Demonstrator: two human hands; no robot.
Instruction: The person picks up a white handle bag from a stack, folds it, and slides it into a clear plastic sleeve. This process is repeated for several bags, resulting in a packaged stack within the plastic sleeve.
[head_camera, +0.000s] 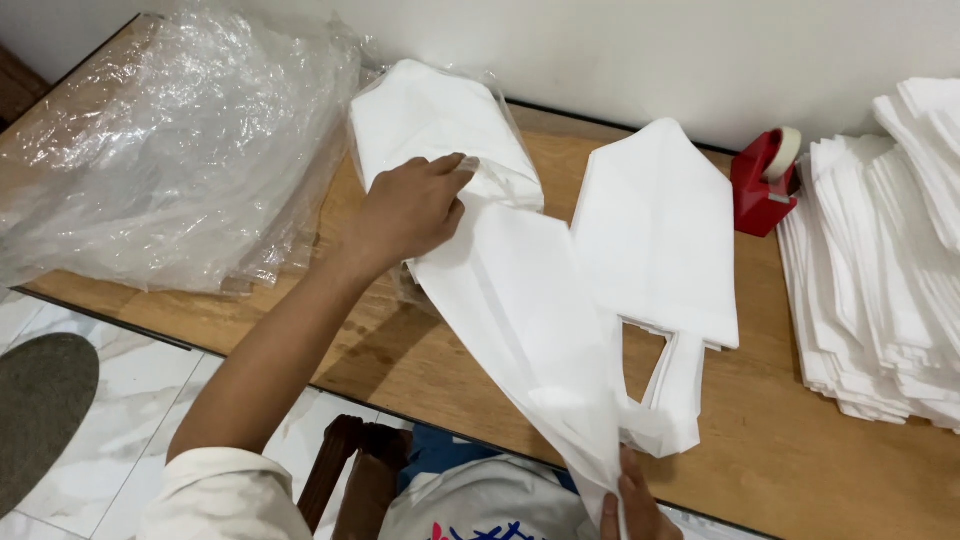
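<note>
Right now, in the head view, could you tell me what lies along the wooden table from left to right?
Heap of clear plastic bags → left hand on a wrapped white pack → flat white bag → red tape dispenser → stack of white bags.

Left hand bare, no rings or watch, forearm uncovered up to a short white sleeve, white tee w/ pink & blue print at chest, right hand bare too.

Left hand and right hand hold a white bag over the wooden table.
</note>
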